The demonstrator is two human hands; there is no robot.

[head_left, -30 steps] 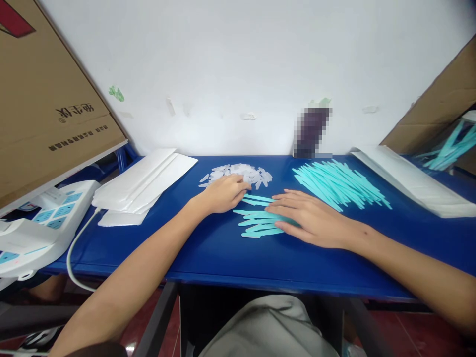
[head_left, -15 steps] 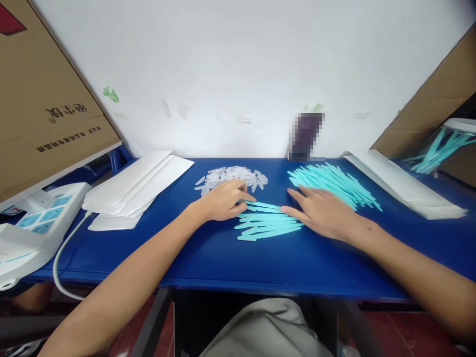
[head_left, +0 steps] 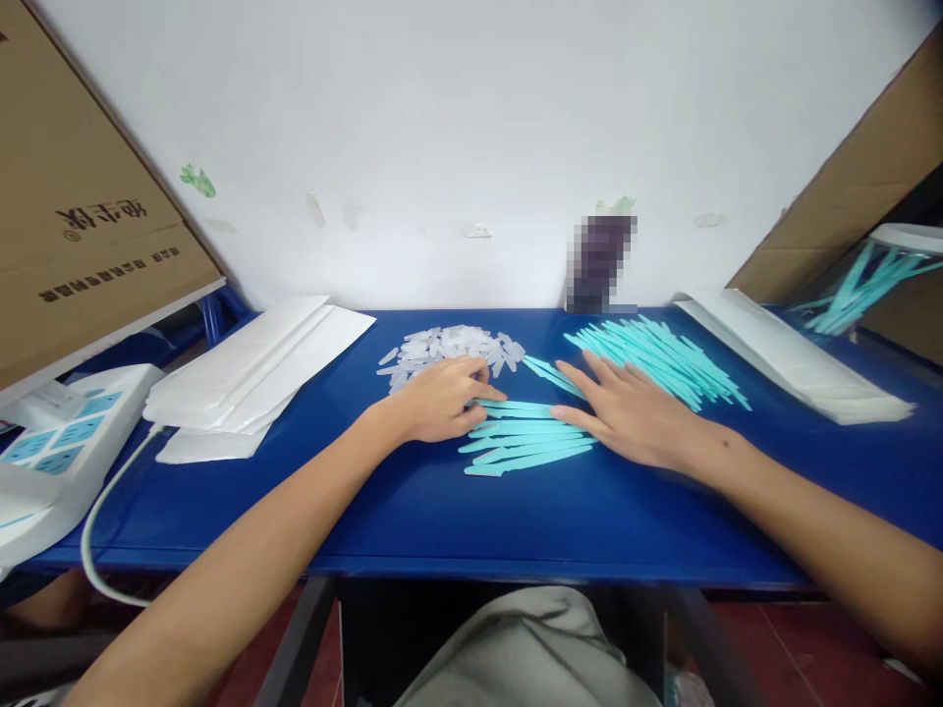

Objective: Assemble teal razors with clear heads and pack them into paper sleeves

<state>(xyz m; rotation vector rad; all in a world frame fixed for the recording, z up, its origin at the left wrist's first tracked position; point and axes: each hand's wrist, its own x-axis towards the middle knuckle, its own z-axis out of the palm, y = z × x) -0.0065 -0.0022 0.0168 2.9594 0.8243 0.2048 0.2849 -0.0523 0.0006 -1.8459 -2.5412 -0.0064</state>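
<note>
Slim turquoise eyebrow razors [head_left: 526, 454] lie side by side in a row on the blue table. My left hand [head_left: 446, 401] is at the row's upper left end, index finger stretched out and thumb slightly apart from it, the other fingers curled. My right hand [head_left: 634, 407] lies flat with spread fingers, its thumb touching the right ends of the upper razors. By its index finger, a couple of turquoise razors [head_left: 546, 373] point up to the left. A larger razor pile [head_left: 655, 358] lies behind my right hand. Translucent white caps [head_left: 457, 344] are heaped behind my left hand.
White packets [head_left: 250, 363] are stacked at the left, beside a white power strip [head_left: 81, 442] with a cable. More white sleeves [head_left: 803, 363] lie at the right, near a clear container [head_left: 876, 280] of turquoise razors. Cardboard boxes [head_left: 95, 196] flank the table; a blurred dark object leans on the wall.
A couple of razors now lie apart from the row, beyond my right index finger. My right fingers have shifted slightly up and spread; my left hand stays at the row's end.
</note>
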